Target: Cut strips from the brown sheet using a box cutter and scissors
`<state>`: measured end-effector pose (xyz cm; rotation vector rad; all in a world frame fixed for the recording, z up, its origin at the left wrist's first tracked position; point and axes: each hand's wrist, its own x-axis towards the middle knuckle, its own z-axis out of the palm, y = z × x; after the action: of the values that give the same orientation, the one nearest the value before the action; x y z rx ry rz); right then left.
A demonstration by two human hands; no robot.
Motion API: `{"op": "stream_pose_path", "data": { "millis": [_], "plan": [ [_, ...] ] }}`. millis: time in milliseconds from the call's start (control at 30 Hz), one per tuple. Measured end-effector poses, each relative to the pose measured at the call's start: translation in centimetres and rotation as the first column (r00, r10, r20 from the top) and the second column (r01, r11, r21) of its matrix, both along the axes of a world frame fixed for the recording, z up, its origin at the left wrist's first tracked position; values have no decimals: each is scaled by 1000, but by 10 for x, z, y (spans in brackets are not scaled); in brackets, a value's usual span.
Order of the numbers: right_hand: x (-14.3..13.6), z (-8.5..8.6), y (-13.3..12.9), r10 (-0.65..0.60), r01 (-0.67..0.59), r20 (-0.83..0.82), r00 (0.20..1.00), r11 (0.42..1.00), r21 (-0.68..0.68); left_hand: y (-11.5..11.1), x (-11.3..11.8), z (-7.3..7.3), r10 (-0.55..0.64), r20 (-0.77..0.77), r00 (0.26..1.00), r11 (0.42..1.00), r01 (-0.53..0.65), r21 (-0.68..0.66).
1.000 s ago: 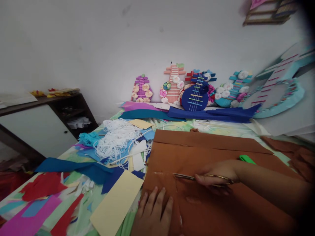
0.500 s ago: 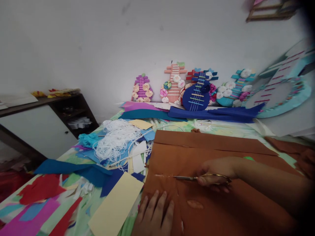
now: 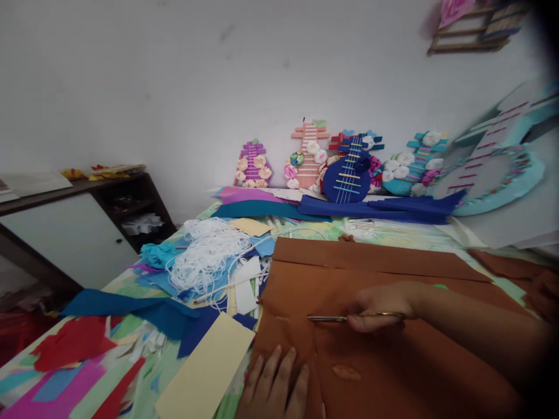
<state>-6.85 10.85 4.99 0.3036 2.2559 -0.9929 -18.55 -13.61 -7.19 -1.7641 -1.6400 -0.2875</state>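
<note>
A large brown sheet (image 3: 375, 372), perhaps paper or felt, lies over the right part of the table, with slits and a small leaf-shaped opening in it. My left hand (image 3: 277, 384) rests flat on its lower left part, fingers spread. In my right hand (image 3: 378, 308) is a pair of scissors (image 3: 327, 318), gripped around the gold handles. The blades point left and look closed, their tip at or just over a slit in the sheet. A fold or seam runs across the sheet's far side.
Left of the sheet lie a cream card (image 3: 205, 372), a heap of white cord (image 3: 209, 250) and coloured scraps, among them a red piece (image 3: 72, 343). Decorated instrument models, including a blue one (image 3: 347, 177), lean on the wall. A cabinet (image 3: 70, 233) stands at left.
The scissors have turned in my right hand, so their handles now look edge-on, and the slit by the tip looks less open. My left hand stays on the sheet. The view has tilted slightly up.
</note>
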Motion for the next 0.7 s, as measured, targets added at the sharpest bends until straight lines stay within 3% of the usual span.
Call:
{"op": "stream_pose_path", "data": {
  "millis": [200, 400, 533, 700],
  "plan": [
    [0, -1, 2, 32, -32, 16, 999, 999, 4, -2, -1, -2, -21, 44, 999, 1000, 21, 1],
    [5, 5, 6, 50, -50, 28, 998, 999, 8, -3, -2, -12, 59, 61, 996, 998, -58, -33],
    [2, 5, 5, 13, -13, 37, 999, 1000, -9, -3, -3, -6, 25, -49, 998, 999, -26, -20],
    [-9, 1, 3, 91, -88, 80, 993, 995, -44, -2, -4, 0, 14, -53, 998, 1000, -14, 14]
  ]
}}
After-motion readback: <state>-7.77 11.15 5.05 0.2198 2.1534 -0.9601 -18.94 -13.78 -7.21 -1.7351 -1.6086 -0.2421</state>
